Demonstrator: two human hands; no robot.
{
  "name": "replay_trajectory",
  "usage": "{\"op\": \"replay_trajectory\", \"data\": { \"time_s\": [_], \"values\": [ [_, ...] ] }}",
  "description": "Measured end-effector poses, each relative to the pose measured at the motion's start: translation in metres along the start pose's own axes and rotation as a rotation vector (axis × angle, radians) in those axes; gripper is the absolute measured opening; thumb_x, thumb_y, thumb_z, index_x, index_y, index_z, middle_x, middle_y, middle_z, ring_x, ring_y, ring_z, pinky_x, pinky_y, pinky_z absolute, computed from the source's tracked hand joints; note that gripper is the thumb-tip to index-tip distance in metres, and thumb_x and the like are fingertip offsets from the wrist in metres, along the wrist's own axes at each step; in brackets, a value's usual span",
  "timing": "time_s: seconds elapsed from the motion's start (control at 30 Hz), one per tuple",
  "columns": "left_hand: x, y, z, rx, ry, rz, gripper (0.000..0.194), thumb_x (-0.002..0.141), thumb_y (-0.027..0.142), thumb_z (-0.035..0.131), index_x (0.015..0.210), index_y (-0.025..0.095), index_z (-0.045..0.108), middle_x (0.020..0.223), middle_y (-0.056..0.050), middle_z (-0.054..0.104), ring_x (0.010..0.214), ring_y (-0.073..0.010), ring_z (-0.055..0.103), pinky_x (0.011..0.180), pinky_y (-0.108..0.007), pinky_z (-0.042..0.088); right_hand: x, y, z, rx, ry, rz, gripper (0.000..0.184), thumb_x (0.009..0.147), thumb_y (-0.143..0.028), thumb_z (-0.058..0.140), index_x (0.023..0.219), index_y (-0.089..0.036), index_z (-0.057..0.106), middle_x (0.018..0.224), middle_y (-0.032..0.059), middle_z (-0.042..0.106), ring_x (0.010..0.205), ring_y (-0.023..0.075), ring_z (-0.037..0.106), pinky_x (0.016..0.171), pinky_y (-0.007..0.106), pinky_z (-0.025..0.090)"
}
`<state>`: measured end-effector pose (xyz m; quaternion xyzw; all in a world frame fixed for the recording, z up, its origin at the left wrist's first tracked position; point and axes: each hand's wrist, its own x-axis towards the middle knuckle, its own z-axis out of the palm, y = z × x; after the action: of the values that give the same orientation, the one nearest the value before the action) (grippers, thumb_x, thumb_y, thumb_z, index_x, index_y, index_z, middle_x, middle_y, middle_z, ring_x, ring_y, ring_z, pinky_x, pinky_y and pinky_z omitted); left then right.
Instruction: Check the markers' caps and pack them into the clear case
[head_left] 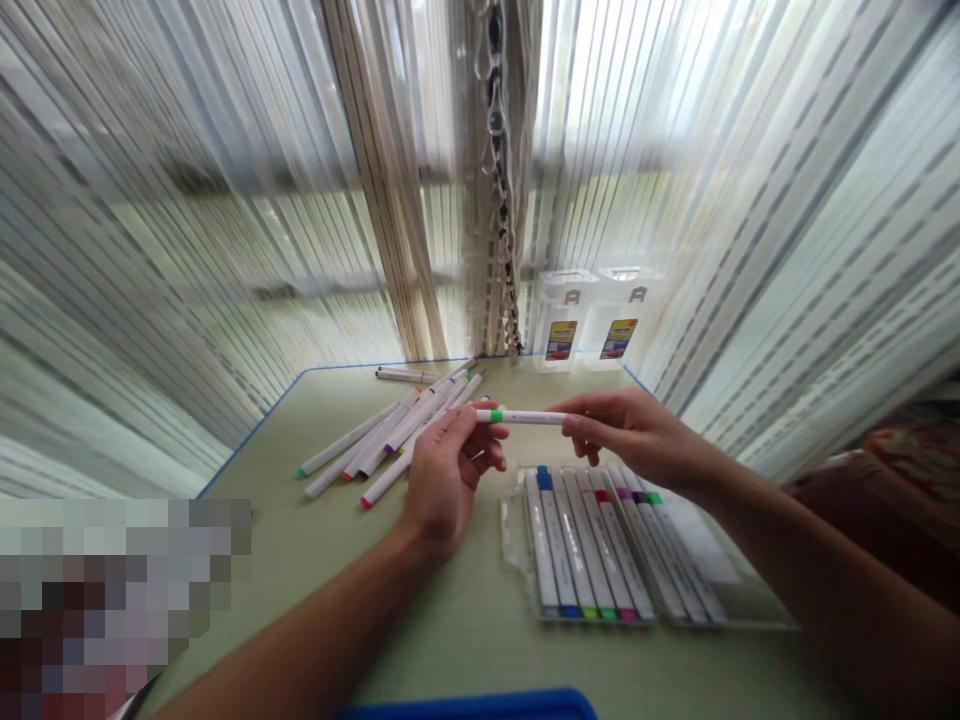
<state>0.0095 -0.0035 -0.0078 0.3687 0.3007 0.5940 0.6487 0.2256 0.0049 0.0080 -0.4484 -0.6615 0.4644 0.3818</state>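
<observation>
A white marker with a green band [525,417] lies level in the air between my two hands. My left hand [454,460] pinches its left end, by the green band. The fingers of my right hand [634,428] are closed on its other end. Below my right hand, an open clear marker case [517,530] lies on the table with several white markers in two sections, their ends blue, green, red, purple and black. Left of and behind my left hand is a loose pile of white markers [405,425] with coloured ends.
Two clear plastic boxes [561,320] with yellow and blue labels stand at the table's back right. String curtains [262,250] hang around the light green table [300,580]. A blue edge of some object [480,708] shows at the bottom.
</observation>
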Motion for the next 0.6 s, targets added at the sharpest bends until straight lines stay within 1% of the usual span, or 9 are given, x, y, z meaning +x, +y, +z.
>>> {"op": "replay_trajectory", "data": {
  "time_s": [0.13,0.2,0.33,0.4,0.5,0.6],
  "values": [
    [0.0025,0.002,-0.0007,0.038,0.036,0.024,0.027,0.083,0.032,0.068,0.095,0.008,0.07,0.07,-0.005,0.068,0.056,-0.0117,0.057,0.055,-0.024,0.048,-0.001,-0.0012,0.001,0.043,0.006,-0.014,0.035,0.083,-0.042,0.074,0.103,-0.014,0.079,0.063,0.0006,0.063,0.054,0.0099,0.057,0.051,0.023,0.049],
    [0.0034,0.002,-0.0012,0.056,0.044,0.026,0.027,0.082,0.033,0.068,0.094,0.009,0.07,0.07,-0.004,0.067,0.055,-0.0116,0.057,0.054,-0.024,0.047,-0.0009,-0.0014,0.0013,0.051,0.034,-0.024,0.033,0.082,-0.039,0.076,0.104,-0.014,0.079,0.063,0.0004,0.064,0.054,0.0096,0.056,0.051,0.023,0.049],
    [0.0038,0.0008,-0.0023,0.096,0.041,0.024,0.03,0.082,0.035,0.069,0.094,0.009,0.072,0.067,-0.003,0.064,0.053,-0.0109,0.055,0.052,-0.023,0.045,0.0005,0.0001,0.0019,0.06,0.119,-0.051,0.032,0.073,-0.029,0.083,0.102,-0.016,0.08,0.071,0.0021,0.07,0.059,0.0109,0.06,0.055,0.025,0.052],
    [0.0037,0.0001,-0.0027,0.133,0.037,0.025,0.028,0.081,0.034,0.07,0.093,0.009,0.072,0.066,-0.002,0.062,0.052,-0.01,0.054,0.051,-0.023,0.044,0.0011,0.0011,0.0022,0.065,0.148,-0.059,0.03,0.069,-0.026,0.086,0.098,-0.017,0.081,0.075,0.0034,0.073,0.061,0.0118,0.061,0.057,0.026,0.054],
    [0.0037,-0.0006,-0.0031,0.189,0.034,0.04,0.023,0.081,0.028,0.069,0.092,0.009,0.072,0.068,-0.001,0.062,0.054,-0.0093,0.054,0.053,-0.022,0.044,0.0013,0.0014,0.003,0.094,0.144,-0.039,0.032,0.068,-0.026,0.087,0.097,-0.017,0.081,0.074,0.0035,0.074,0.059,0.0114,0.062,0.055,0.026,0.053],
    [0.0039,-0.0009,-0.0038,0.229,0.034,0.064,0.021,0.083,0.026,0.065,0.094,0.01,0.071,0.069,-0.001,0.062,0.056,-0.0099,0.054,0.055,-0.023,0.046,0.0009,0.0001,0.0039,0.13,0.124,-0.03,0.03,0.075,-0.034,0.083,0.098,-0.016,0.08,0.072,0.0038,0.073,0.057,0.0102,0.061,0.053,0.024,0.052]
  ]
}}
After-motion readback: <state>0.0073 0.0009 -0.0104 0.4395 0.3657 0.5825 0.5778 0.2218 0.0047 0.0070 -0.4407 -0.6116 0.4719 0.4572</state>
